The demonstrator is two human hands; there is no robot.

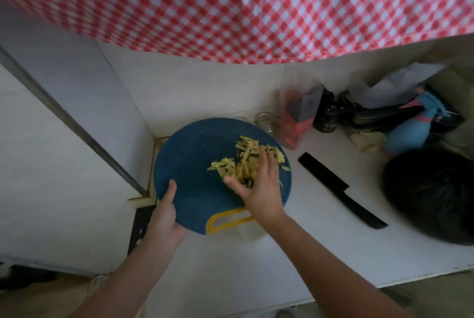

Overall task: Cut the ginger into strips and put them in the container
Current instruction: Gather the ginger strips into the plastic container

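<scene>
A round blue cutting board [195, 153] with a yellow-rimmed handle hole carries a loose pile of yellow ginger strips [242, 161] on its right half. My left hand [166, 212] grips the board's near-left edge, thumb on top. My right hand [259, 184] lies over the pile with fingers spread and straight, touching the strips. A black knife [341, 189] lies on the white counter to the right of the board. A pale rim of a container [157, 163] shows under the board's left side; most of it is hidden.
A black bag [431, 194] sits at the right. Behind the board stand a small glass jar [264, 121], a red-and-grey packet [298, 117], a dark bottle [327, 115] and a blue spray bottle [410, 125]. A red checked cloth [230, 4] hangs above.
</scene>
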